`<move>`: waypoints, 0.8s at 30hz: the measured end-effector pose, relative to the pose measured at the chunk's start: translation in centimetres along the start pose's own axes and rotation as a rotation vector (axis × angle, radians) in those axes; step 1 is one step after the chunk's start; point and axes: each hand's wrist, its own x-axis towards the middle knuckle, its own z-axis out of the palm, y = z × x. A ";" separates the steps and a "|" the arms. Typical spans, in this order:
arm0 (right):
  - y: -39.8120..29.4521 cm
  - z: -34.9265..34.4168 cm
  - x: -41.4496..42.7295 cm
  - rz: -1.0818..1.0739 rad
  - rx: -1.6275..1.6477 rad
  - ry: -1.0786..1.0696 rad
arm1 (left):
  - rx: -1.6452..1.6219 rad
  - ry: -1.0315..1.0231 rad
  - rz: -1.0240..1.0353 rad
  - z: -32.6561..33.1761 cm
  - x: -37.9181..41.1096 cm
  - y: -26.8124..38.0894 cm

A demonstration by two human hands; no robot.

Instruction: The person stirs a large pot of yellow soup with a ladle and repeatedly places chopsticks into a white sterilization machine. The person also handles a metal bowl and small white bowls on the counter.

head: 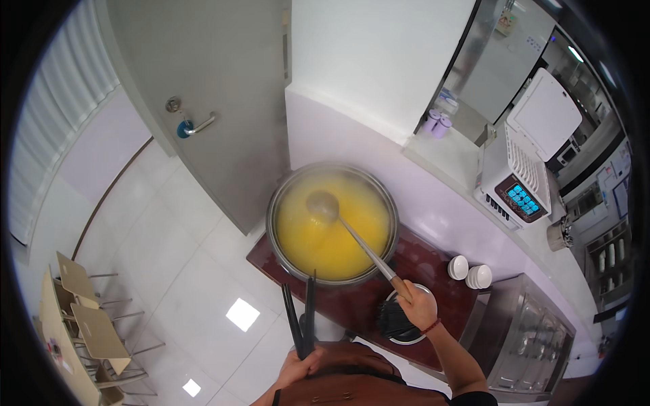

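My right hand (419,308) grips the wooden end of a long-handled metal ladle (364,244). The ladle's round bowl lies over the yellow liquid (350,254) inside a large round metal pot (271,228), from which steam rises. My left hand (300,366) holds a bundle of black chopsticks (307,325), their tips fanned apart, below the pot's near rim. Beneath my right hand, a round metal-rimmed container (406,342) holds many more black sticks. Pot and container stand on a dark red table (350,299).
Stacked white bowls (479,277) stand on the table's right. Beyond are a stainless-steel cabinet (528,335) and a ledge (459,172) with a chopstick dispenser-like white machine (518,177), its lid raised, and purple canisters (437,124). A grey door (223,76) is behind the pot; chairs (96,337) are at left.
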 end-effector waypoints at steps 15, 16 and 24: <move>4.2 3.7 9.7 -0.153 -0.338 0.028 | 0.007 0.096 -0.017 -0.5 0.3 0.4; 4.2 4.1 10.2 -0.163 -0.371 0.023 | 0.000 0.094 -0.009 -0.6 0.3 0.3; 2.9 6.7 13.8 -0.429 -0.681 0.054 | 0.001 0.082 0.030 -1.1 0.1 0.6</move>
